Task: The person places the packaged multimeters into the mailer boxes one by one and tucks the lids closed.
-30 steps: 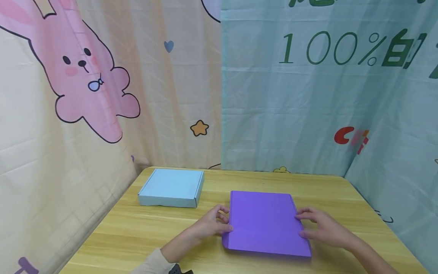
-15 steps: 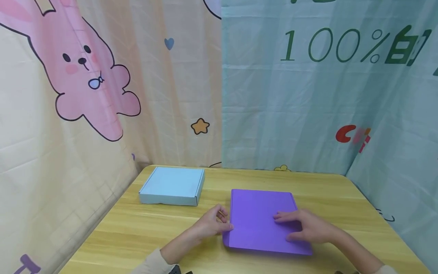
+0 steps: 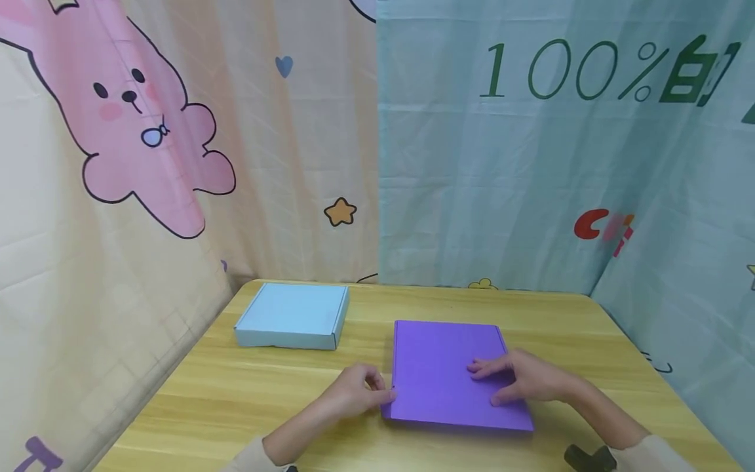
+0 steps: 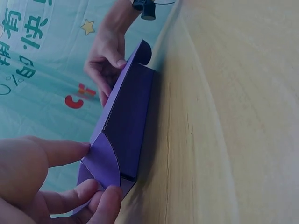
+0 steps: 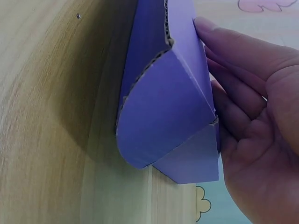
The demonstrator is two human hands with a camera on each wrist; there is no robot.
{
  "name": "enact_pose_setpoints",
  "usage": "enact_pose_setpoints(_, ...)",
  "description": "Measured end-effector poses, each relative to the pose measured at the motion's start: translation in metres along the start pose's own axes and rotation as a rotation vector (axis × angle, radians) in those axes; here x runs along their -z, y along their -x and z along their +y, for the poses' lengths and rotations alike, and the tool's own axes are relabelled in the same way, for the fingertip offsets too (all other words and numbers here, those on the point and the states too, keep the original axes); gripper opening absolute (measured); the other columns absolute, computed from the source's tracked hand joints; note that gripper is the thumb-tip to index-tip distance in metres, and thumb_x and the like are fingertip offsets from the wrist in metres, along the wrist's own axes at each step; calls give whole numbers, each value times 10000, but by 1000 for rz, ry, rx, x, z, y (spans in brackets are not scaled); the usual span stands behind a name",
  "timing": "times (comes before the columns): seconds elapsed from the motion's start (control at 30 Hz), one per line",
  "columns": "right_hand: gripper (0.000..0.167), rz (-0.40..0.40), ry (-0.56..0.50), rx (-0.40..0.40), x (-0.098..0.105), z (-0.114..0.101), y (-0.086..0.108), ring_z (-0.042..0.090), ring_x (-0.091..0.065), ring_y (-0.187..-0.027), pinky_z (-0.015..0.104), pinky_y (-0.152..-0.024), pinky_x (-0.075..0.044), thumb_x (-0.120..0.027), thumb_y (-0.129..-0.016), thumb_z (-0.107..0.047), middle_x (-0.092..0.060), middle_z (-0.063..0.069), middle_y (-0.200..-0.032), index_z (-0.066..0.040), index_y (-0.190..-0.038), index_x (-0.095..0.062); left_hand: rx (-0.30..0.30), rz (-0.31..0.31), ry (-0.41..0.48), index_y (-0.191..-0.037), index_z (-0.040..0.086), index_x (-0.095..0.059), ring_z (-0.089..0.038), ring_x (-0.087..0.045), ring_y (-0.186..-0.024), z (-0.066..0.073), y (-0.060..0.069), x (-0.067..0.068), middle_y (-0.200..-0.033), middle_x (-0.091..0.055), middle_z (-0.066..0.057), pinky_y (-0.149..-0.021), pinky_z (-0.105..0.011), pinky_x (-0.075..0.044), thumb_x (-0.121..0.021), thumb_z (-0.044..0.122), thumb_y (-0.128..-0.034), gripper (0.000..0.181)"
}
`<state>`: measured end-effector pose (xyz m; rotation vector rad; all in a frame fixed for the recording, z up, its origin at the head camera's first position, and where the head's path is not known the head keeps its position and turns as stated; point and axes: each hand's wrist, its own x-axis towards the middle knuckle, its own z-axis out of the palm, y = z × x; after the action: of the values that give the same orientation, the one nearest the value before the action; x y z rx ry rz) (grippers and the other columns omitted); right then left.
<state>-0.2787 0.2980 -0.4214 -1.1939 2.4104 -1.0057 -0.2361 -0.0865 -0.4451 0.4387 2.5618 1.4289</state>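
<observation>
A purple cardboard box [image 3: 442, 367] lies on the table, its lid lowered and the front flap sticking out toward the near side. At its near left corner my left hand [image 3: 356, 391] pinches a rounded side flap [image 4: 105, 158], thumb on the lid's edge and fingertips against the flap. My right hand [image 3: 533, 377] rests on the right part of the lid with fingers spread. In the right wrist view the other rounded side flap [image 5: 152, 112] hangs free beside the box's wall. The inside of the box is hidden from the head view.
A closed light blue box [image 3: 295, 311] lies at the back left of the wooden table [image 3: 236, 393]. Curtains with printed pictures [image 3: 307, 144] hang behind and at both sides. A dark wrist strap [image 3: 590, 457] shows at the right sleeve.
My right hand has moved left from the box's right edge onto the lid. The left hand stays at the near left corner, its fingers now lower at the side flap.
</observation>
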Motion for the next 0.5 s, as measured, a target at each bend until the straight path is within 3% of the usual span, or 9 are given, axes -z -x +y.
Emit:
enact_pose_setpoints(0.23, 481, -6, -17, 2, 3, -1, -3, 348, -424, -1422, 128, -1077, -255, -800, -911, -320, -569, 144, -1454, -75, -1317, -718, 55, -58, 138, -881, 41, -668, -207, -640, -745, 0, 4, -2, -828, -654, -68, -657, -337, -533, -831, 207, -893, 233)
enact_pose_setpoints(0.5, 469, 0, -56, -38, 1, -2, -2, 436, -390, -1421, 114, -1065, -252, -811, -904, -297, -570, 120, -1461, -96, -1318, -722, 102, -120, 353, -974, -21, -601, -265, -712, -802, -10, 3, -11, -916, -644, -142, -756, -374, -615, -792, 111, -921, 238)
